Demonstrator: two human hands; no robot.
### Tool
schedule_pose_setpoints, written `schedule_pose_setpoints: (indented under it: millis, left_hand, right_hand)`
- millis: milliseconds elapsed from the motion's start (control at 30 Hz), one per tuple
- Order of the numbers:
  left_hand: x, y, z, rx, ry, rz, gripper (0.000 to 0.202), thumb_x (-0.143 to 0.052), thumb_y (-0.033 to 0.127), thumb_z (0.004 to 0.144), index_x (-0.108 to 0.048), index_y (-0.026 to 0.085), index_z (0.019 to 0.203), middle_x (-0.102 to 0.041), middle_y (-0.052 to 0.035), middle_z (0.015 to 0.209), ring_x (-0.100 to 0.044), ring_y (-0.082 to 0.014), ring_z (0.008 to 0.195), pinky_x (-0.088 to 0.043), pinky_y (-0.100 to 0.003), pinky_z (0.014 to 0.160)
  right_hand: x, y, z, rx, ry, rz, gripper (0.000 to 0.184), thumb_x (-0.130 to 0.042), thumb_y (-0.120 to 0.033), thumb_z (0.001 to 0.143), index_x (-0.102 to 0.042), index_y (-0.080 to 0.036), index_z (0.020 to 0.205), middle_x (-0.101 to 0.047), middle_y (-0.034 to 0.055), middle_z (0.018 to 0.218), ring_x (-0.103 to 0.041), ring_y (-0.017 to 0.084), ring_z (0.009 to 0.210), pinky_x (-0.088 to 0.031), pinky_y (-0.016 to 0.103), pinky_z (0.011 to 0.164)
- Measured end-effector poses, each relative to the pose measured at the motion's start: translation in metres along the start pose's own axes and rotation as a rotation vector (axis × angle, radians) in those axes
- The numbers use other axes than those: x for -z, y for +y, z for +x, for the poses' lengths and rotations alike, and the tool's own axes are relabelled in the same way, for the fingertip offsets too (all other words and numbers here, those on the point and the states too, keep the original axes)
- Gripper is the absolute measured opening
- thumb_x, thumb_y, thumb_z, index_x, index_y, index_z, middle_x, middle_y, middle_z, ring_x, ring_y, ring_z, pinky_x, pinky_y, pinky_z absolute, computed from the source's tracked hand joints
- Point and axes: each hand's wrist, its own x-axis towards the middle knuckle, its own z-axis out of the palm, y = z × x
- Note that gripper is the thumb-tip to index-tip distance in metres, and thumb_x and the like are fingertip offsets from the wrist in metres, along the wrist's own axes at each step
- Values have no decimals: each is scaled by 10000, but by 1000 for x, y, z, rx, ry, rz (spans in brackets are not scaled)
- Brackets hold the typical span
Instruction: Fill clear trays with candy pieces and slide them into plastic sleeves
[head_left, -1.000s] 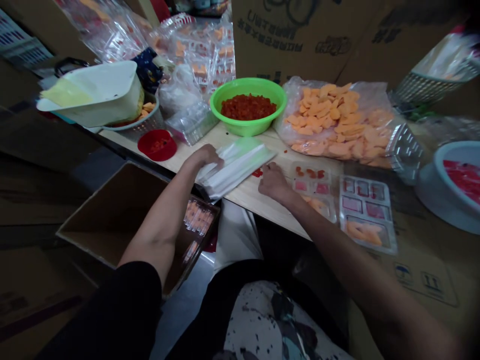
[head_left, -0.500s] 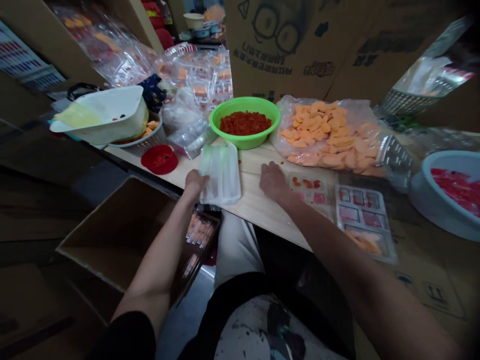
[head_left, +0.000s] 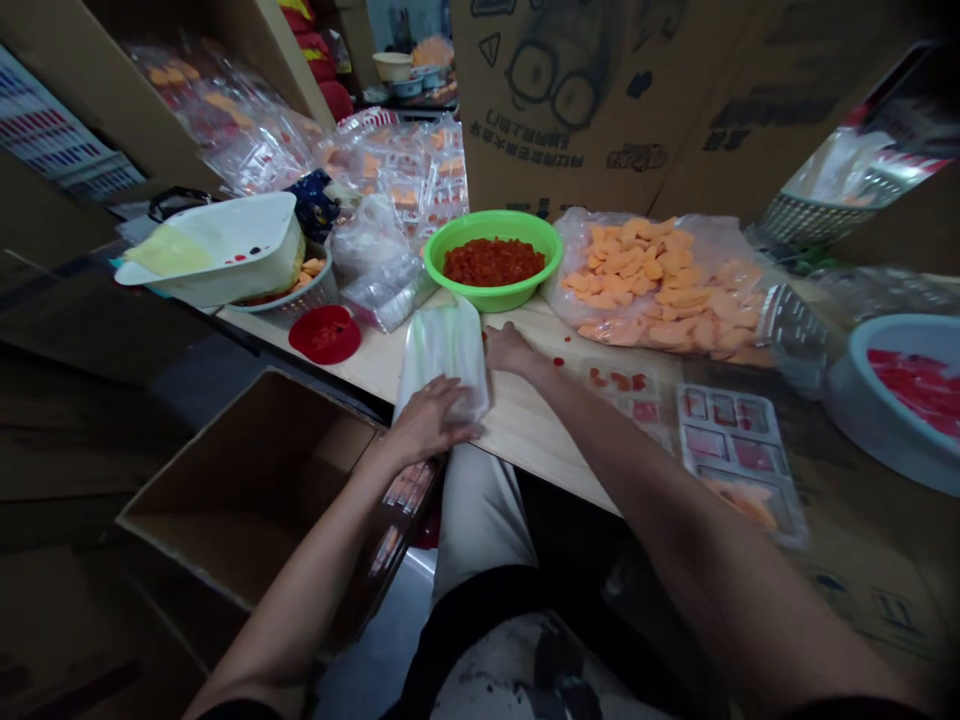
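Note:
A stack of clear plastic trays (head_left: 442, 350) lies on the wooden table (head_left: 525, 420) near its front edge. My left hand (head_left: 431, 415) rests flat on the near end of the stack, fingers stretched over it. At the stack's right side my right hand (head_left: 508, 348) touches its edge, fingers curled against it. Just beyond the stack stands a green bowl (head_left: 493, 258) of chopped red bits.
A bag of orange slices (head_left: 660, 275) lies right of the bowl. Filled compartment trays (head_left: 739, 440) sit at the right, a white basin (head_left: 900, 395) beyond them. A red lid (head_left: 325, 333), a white tub (head_left: 217, 245) and an open cardboard box (head_left: 255, 480) are at left.
My left hand slid from the stack's left edge onto its near end. My right hand moved left from the filled trays to the stack's right side. The stack turned lengthwise.

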Motion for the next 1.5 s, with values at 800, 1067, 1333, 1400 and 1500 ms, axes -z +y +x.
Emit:
schedule_pose_setpoints:
  millis: [800, 1067, 1333, 1400, 1500]
  left_hand:
    - [-10, 4, -15, 265, 211, -15, 181, -540, 171, 899, -719, 180, 928, -739, -83, 967, -696, -225, 920, -520, -336, 860]
    - [-3, 18, 16, 443, 135, -525, 225, -711, 360, 780, -697, 137, 752, -655, -5, 658, -566, -146, 621, -429, -252, 605]
    - [-15, 37, -6, -125, 320, 172, 213, -484, 183, 924, -674, 170, 829, -686, -85, 778, -612, -236, 818, -426, -369, 797]
    - [-19, 32, -9, -147, 438, 218, 199, -487, 209, 957, -664, 178, 873, -692, -68, 783, -609, -222, 779, -413, -369, 797]
    - [-20, 32, -6, -181, 542, 222, 151, -527, 236, 970, -657, 196, 904, -709, -43, 801, -617, -203, 763, -398, -366, 824]
  right_hand:
    - [8, 47, -126, 6, 123, -66, 306, -427, -189, 901, -637, -197, 1123, -630, 135, 1181, -577, 307, 1076, -414, 456, 912]
    - [0, 12, -148, 126, 171, 159, 384, -448, -226, 910, -574, -189, 1270, -580, 142, 1275, -531, 304, 1166, -407, 429, 973]
    - [-15, -42, -132, 123, 163, 39, 342, -513, -288, 874, -628, -146, 1164, -561, 178, 1227, -538, 321, 1102, -450, 458, 927]
    - [-19, -43, -129, 166, 165, 45, 330, -511, -279, 875, -636, -147, 1150, -567, 170, 1203, -549, 318, 1084, -462, 466, 919]
    - [-20, -36, -129, 183, 203, 52, 317, -518, -279, 878, -636, -157, 1145, -571, 161, 1188, -551, 322, 1077, -481, 480, 896]
